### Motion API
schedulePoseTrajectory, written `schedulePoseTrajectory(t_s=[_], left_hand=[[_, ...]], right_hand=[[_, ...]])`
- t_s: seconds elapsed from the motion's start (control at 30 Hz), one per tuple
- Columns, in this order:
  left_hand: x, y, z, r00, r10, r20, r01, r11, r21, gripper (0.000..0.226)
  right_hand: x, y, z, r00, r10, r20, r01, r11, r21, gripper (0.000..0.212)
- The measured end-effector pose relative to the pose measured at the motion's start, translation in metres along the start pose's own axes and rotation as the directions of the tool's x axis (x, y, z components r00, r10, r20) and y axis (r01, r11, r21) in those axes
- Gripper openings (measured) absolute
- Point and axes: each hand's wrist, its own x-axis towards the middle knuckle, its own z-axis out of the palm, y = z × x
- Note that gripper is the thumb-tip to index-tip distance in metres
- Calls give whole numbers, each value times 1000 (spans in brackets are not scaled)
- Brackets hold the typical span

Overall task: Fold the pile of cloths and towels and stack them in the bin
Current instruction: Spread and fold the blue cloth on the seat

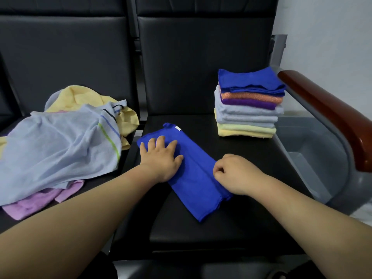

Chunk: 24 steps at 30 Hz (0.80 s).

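Note:
A blue cloth (pixel 193 186), folded into a long strip, lies slantwise on the black seat (pixel 241 218). My left hand (pixel 161 158) presses flat on its far end with fingers spread. My right hand (pixel 233 173) pinches the cloth's right edge with curled fingers. A stack of folded cloths (pixel 248 105), blue on top, stands at the back right of the same seat. An unfolded pile (pixel 58 141) of light blue, yellow and pink cloths lies on the seat to the left. A grey bin (pixel 310 158) sits on the floor to the right, beyond the armrest.
A wood-topped armrest (pixel 330 115) on a grey frame rises between the seat and the bin. Black padded backrests (pixel 201 57) stand behind both seats. A narrow gap separates the two seats.

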Motion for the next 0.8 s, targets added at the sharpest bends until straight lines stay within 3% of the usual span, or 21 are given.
schedulePoseTrajectory(t_s=[0.1,0.17,0.33,0.47,0.6,0.63,0.7,0.8], left_hand=[[-14,10,-2,995,-80,-55,77,996,-54,68],[-23,12,0,995,-96,37,99,988,-114,73],[-39,-1,12,974,-39,222,51,997,-50,88],[-48,-3,12,989,-21,148,27,999,-40,87],[-65,11,4,976,214,-36,-214,977,-18,61],[-70,15,1,956,293,-28,-294,951,-92,51],[-81,25,-2,906,422,35,-399,878,-264,32],[-95,31,-1,833,545,94,-492,808,-324,24]], right_hand=[[7,5,4,997,-42,-61,44,999,27,20],[10,9,9,997,-68,-45,69,998,2,23],[10,21,11,999,-16,-46,11,995,-97,36],[4,27,12,997,28,-76,-36,995,-93,41],[-5,26,13,982,-30,-184,23,999,-41,23],[-7,26,12,980,-59,-190,58,998,-10,15],[-14,24,9,983,-125,-132,131,991,38,19],[-24,24,8,983,-185,-15,185,982,39,19]])
